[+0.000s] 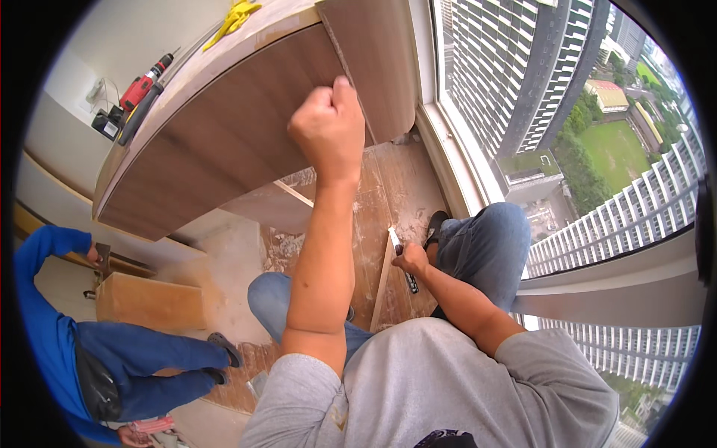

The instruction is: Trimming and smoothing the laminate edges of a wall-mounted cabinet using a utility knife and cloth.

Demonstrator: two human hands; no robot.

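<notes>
My left hand point(328, 127) is raised in front of a curved brown wood-grain panel point(224, 134). Its fingers are curled, with the thumb up beside the seam; whatever they hold, if anything, is hidden. Lower down, near my bent knee, my right hand point(411, 257) is closed around a slim hand tool point(394, 237). The tool has a pale upper end and a darker lower part; its exact kind does not show. A narrow wooden strip point(382, 287) slants just left of the right hand.
A red-and-black cordless drill point(138, 91) and a yellow cloth-like item point(233, 21) lie on top. A tall window point(470, 160) is at right. At lower left, a person in blue point(97, 358) stands by a wooden box point(151, 302). Debris marks the floor point(388, 175).
</notes>
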